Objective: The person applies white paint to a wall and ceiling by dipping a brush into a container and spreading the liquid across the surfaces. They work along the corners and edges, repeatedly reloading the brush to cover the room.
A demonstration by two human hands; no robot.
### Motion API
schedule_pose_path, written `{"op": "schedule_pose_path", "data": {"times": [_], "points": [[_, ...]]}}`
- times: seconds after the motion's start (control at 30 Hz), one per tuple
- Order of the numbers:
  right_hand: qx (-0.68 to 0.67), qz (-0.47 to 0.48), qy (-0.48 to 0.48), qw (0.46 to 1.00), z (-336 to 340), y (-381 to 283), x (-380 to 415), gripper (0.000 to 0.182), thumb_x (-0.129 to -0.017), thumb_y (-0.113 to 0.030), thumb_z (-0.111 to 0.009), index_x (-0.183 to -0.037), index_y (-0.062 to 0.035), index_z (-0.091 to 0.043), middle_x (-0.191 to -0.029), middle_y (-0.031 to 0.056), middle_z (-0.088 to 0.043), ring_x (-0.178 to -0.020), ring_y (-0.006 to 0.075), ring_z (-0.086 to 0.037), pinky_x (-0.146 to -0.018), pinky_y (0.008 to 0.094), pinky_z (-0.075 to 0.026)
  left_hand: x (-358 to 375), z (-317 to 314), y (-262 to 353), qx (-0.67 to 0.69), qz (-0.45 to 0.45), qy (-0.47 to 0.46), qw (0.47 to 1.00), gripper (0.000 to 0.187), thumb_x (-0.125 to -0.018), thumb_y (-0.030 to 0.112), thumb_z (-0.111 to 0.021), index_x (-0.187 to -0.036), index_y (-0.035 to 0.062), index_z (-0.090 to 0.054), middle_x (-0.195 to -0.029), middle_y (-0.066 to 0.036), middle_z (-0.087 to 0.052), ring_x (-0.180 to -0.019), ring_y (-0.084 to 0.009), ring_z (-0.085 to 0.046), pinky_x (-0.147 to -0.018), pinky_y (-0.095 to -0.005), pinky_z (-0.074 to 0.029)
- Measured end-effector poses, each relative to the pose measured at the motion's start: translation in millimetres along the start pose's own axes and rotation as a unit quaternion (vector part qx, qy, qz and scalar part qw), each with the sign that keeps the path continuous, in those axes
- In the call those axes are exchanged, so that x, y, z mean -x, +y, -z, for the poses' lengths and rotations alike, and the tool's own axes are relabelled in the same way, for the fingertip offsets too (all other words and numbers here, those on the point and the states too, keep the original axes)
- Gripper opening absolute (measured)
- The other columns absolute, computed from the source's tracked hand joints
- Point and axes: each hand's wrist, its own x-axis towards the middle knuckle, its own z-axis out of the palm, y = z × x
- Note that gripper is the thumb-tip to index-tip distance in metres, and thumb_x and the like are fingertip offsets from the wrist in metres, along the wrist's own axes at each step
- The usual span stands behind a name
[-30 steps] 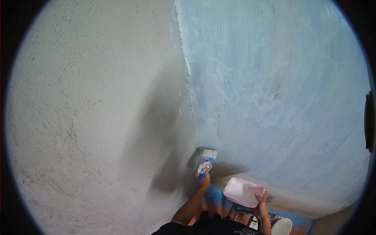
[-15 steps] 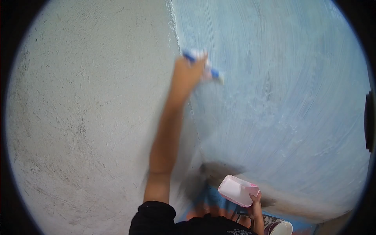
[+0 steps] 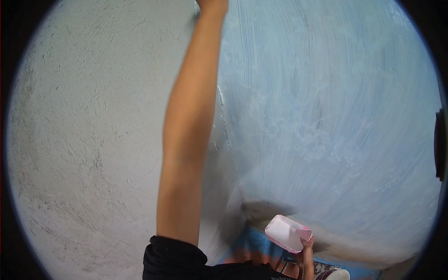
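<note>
My left arm stretches up along the corner of two walls, with my left hand [image 3: 213, 5] at the top edge of the view. Only the wrist and back of that hand show. Its fingers, and the blue-and-white paintbrush they gripped half a second ago, are cut off by the frame. Low on the right, my right hand [image 3: 307, 244] is closed on the near end of a pink-rimmed plastic container [image 3: 284, 232] with white paint inside, thumb over the rim. The container is tilted a little. Brush streaks cover the light blue wall [image 3: 298, 112].
A bare grey plaster wall [image 3: 93, 126] meets the blue wall at a vertical corner with a rough white line. Below the container stands a white-rimmed bucket [image 3: 338, 274], partly cut off. A dark object [image 3: 439, 144] juts in at the right edge.
My left hand has moved up and slightly left along the corner, taking the paintbrush out of view. The container in my right hand has shifted slightly right and down.
</note>
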Motion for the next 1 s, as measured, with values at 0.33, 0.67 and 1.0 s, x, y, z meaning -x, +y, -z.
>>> {"op": "schedule_pose_path", "data": {"times": [0.33,0.67,1.0], "points": [[0.0,0.002,0.0,1.0,16,13,-12,0.049,-0.088,-0.018,-0.056,-0.133,-0.0185,-0.037,-0.127,0.0117,-0.046,-0.113,0.0325,-0.052,-0.078,0.0522,-0.054,456,197,-20,-0.311,0.127,0.129,0.933,0.014,-0.091,0.014,-0.065,-0.093,-0.0006,-0.066,-0.084,-0.01,-0.066,-0.073,-0.021,-0.063,-0.064,-0.0348,-0.049],[0.037,0.007,0.012,0.999,5,8,-7,0.05,-0.088,-0.022,-0.056,-0.133,-0.0191,-0.035,-0.13,0.0114,-0.045,-0.114,0.0322,-0.054,-0.08,0.0519,-0.055,694,333,90,-0.21,0.532,0.029,0.82,0.013,-0.092,0.009,-0.065,-0.085,-0.002,-0.065,-0.08,-0.007,-0.067,-0.074,-0.0142,-0.065,-0.065,-0.0294,-0.051],[0.024,-0.023,0.015,0.999,-32,-20,19,0.048,-0.09,-0.019,-0.056,-0.134,-0.0193,-0.037,-0.131,0.0094,-0.044,-0.119,0.0305,-0.048,-0.087,0.0528,-0.05,367,173,56,-0.215,0.42,-0.011,0.882,0.026,-0.095,0.016,-0.062,-0.074,0.0022,-0.06,-0.067,-0.005,-0.063,-0.062,-0.0097,-0.061,-0.057,-0.0265,-0.052]]}}
